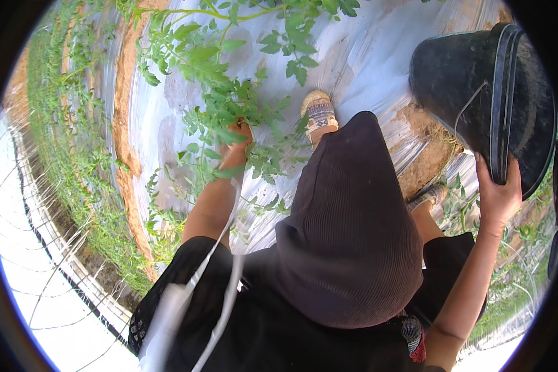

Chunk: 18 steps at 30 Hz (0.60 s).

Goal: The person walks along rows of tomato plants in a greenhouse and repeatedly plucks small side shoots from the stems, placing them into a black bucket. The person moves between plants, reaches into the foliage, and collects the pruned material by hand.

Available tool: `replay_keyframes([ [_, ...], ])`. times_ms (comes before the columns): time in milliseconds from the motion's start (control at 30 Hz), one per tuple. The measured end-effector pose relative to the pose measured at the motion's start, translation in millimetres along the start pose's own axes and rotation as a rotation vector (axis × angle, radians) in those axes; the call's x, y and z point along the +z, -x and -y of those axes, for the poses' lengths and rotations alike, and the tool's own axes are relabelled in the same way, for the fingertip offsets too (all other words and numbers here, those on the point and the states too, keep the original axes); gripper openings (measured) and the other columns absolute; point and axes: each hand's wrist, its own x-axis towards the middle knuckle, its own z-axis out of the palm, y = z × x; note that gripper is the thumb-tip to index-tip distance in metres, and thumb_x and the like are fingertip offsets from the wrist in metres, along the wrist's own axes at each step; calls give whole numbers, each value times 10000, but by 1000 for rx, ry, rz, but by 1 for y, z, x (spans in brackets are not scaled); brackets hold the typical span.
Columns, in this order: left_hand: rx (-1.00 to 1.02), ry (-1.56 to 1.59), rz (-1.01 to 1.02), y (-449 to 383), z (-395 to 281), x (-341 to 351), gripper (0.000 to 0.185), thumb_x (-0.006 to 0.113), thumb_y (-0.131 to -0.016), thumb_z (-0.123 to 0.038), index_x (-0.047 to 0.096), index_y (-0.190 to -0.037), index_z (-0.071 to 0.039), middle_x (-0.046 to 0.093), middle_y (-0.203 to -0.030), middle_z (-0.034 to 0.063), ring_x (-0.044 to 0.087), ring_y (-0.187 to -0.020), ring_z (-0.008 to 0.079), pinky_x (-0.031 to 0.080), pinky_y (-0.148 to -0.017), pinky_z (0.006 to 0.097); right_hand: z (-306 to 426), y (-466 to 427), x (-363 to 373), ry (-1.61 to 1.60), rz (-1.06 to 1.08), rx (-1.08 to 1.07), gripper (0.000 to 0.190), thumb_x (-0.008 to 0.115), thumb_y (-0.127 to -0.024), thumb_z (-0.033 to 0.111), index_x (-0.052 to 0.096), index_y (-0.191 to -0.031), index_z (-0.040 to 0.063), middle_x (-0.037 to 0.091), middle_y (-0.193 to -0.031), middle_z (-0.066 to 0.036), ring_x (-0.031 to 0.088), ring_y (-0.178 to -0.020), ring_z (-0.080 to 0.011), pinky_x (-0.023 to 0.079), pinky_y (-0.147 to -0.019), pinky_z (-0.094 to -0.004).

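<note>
My left hand (239, 135) is in among the leaves of a tomato plant (223, 102), left of my feet; leaves partly cover the fingers, and what they hold is hidden. At the right, my right hand (500, 193) is closed on the rim of a black bucket (455, 79), which lies tilted, with a thin wire handle (467, 107) hanging on its side. A blurred white strap (223, 321) hangs in front of my chest, and another white strand runs close along my left forearm.
Silvery plastic mulch film (362, 56) covers the ground, with bare soil (418, 162) showing between my patterned shoes (320, 111). Rows of green plants (65, 139) and a strip of soil (123, 125) run along the left. More plants (465, 209) grow beside my right foot.
</note>
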Motion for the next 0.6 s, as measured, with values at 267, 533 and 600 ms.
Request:
replay_keyframes([
  [267, 583, -571, -83, -42, -7, -4, 184, 635, -801, -98, 687, -973, -55, 695, -864, 138, 662, -660, 357, 531, -633, 458, 2, 0, 1, -36, 20, 28, 534, 873, -734, 361, 701, -1135, 54, 741, -1020, -109, 727, -896, -274, 554, -795, -355],
  [533, 168, 310, 177, -26, -91, -35, 122, 687, -793, -82, 739, -889, -26, 708, -779, 113, 674, -695, 262, 530, -643, 359, -6, 0, 4, 2, -24, -3, 545, 880, -723, 365, 699, -1111, 27, 735, -1009, -118, 723, -903, -292, 557, -802, -371],
  [600, 701, 285, -163, -41, -101, -23, 130, 688, -790, -80, 743, -899, -35, 718, -850, 126, 681, -770, 277, 536, -681, 374, -4, -2, 5, 25, -37, -15, 547, 884, -719, 361, 699, -1104, 20, 734, -1009, -124, 722, -902, -295, 558, -804, -371],
])
